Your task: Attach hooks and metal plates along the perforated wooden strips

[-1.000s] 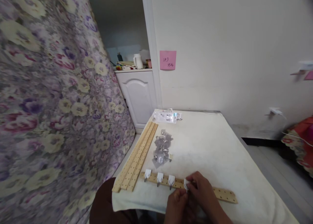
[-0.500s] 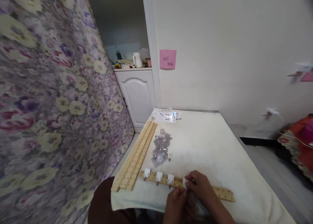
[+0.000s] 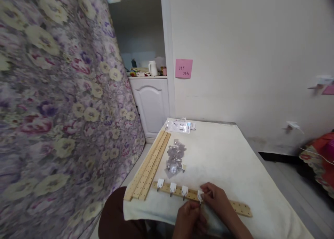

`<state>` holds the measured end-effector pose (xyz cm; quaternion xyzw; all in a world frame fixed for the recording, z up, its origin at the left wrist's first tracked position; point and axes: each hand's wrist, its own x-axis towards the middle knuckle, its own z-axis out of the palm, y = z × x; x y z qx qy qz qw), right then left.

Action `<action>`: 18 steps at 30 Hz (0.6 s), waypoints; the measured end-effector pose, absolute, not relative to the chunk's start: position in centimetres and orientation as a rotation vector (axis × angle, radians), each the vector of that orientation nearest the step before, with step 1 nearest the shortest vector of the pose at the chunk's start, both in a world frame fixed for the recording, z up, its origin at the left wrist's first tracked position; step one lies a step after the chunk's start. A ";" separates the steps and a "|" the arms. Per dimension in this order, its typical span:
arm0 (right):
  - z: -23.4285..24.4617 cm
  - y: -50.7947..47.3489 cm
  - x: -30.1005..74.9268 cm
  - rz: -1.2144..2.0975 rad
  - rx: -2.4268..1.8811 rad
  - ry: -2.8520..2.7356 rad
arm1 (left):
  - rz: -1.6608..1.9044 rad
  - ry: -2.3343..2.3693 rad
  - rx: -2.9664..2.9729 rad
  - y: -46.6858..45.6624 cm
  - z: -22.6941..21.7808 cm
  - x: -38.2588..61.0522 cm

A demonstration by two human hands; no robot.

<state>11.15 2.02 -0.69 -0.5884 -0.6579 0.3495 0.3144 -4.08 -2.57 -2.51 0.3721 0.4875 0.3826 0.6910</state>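
A perforated wooden strip [image 3: 241,208] lies across the near part of the table, with several white hooks along its left half. My right hand [image 3: 216,197] has its fingers closed on the rightmost white hook [image 3: 200,194], which sits against the strip. Just below that hook, my left hand [image 3: 189,214] is closed with fingertips pinched near its metal end; what they grip is too small to make out. Further left on the strip are a white hook [image 3: 185,190], another hook [image 3: 173,187] and a third one [image 3: 160,183], all with metal tips pointing toward me.
Several perforated wooden strips [image 3: 150,167] lie side by side along the table's left edge. Beside them is a pile of small clear packets [image 3: 175,157]. A clear package [image 3: 178,126] rests at the far end of the cream tablecloth [image 3: 221,152]. A floral curtain [image 3: 65,110] hangs at left.
The view has shifted slightly, so the scene sits a little further right and lower. Both hands stay at the rightmost hook, with only slight finger movement.
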 end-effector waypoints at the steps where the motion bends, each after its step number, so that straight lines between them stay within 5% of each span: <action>1: -0.7 1.9 11.2 0.929 -1.539 -1.715 | 0.851 1.095 0.832 -2.6 -2.5 -4.1; 18: 1.3 5.4 9.7 0.886 -1.429 -1.877 | 0.922 1.193 0.681 -2.3 -2.2 -7.4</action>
